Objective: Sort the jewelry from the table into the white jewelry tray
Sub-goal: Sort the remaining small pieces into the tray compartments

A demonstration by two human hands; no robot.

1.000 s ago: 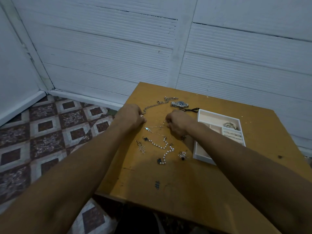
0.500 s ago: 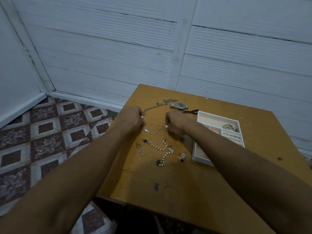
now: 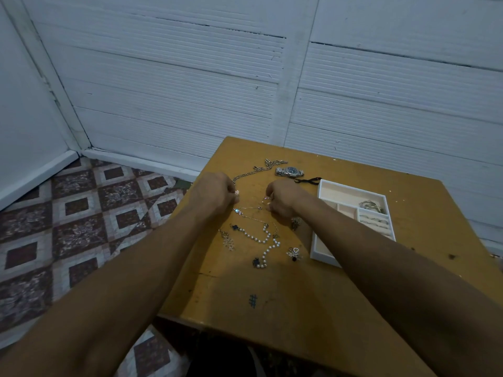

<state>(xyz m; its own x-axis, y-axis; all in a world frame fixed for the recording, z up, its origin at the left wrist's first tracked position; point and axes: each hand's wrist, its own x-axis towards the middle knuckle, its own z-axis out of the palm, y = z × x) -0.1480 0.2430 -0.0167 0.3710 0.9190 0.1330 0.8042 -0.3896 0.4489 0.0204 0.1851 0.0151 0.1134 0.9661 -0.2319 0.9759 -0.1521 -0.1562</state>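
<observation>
Yellow desk [image 3: 299,308], thin chain [image 3: 247,207] lying crosswise, ends pinched by left hand [image 3: 215,194] and right hand [image 3: 281,198]. White jewelry tray [image 3: 353,188] just beside right.

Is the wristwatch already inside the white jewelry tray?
No, the wristwatch lies on the table, outside the white jewelry tray and to the left of its far corner.

Left hand [image 3: 215,193] and right hand [image 3: 283,198] — whether either grip holds the thin chain [image 3: 249,207] is too small to tell.
</observation>
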